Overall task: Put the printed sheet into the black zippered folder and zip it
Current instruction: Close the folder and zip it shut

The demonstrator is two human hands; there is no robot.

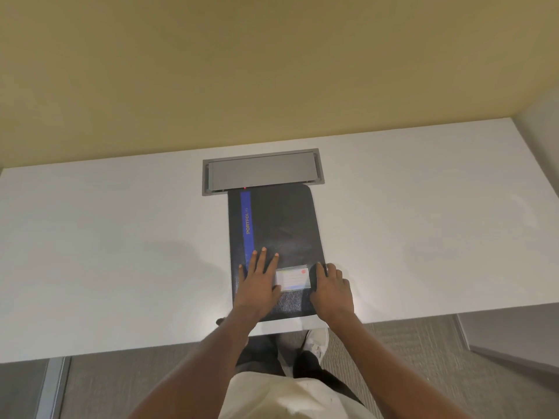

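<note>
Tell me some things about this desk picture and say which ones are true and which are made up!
1. The black zippered folder lies flat on the white table. True.
2. The left hand lies flat on the folder with its fingers spread. True.
3. The folder has a red stripe. False: its stripe is blue, with the letters PORTFOL on it.
4. The right hand is up in the air. False: it rests at the folder's right edge.
5. The grey metal hatch sits beyond the folder's far end. True.
6. A printed sheet lies beside the folder. False: none shows on the table.
</note>
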